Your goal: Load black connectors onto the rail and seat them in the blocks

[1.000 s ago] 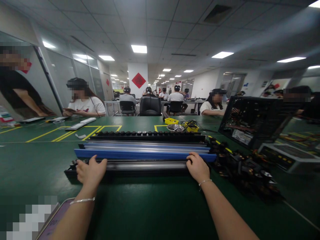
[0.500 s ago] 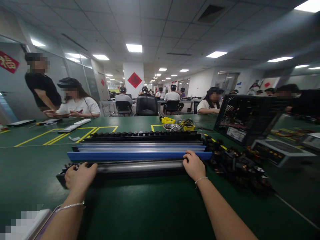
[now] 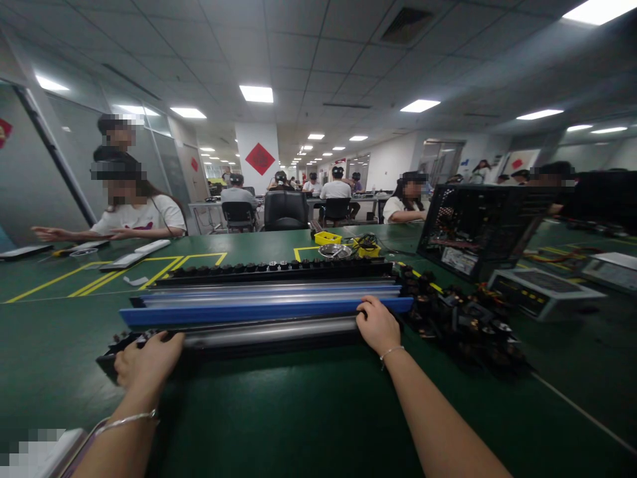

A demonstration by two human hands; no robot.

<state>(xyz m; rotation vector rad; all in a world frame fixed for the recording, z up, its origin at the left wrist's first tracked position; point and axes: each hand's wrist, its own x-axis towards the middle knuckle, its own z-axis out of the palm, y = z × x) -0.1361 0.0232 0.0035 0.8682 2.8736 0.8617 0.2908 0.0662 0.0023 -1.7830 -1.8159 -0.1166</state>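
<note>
A long black bar-shaped unit with a shiny grey cylinder-like surface (image 3: 273,333) lies across the table in front of me. My left hand (image 3: 148,362) is closed round its left end, beside small dark fittings; the fingertips are partly hidden behind it. Near the right end, my right hand (image 3: 378,325) curls over the top, its fingers on the far side. Just behind the unit runs a long blue strip (image 3: 259,312), close to my right fingertips. Farther back lies a black rail (image 3: 273,269) with a row of small black knobs.
To the right are a pile of black parts (image 3: 462,325), a grey metal box (image 3: 542,292) and an open computer case (image 3: 478,226). Yellow trays (image 3: 328,238) and a metal dish (image 3: 335,251) stand behind. A person (image 3: 139,212) sits across the green table (image 3: 279,418).
My view has turned slightly right. Both hands keep their hold on the unit. The standing person now appears behind the seated one, whose hand reaches out to the left.
</note>
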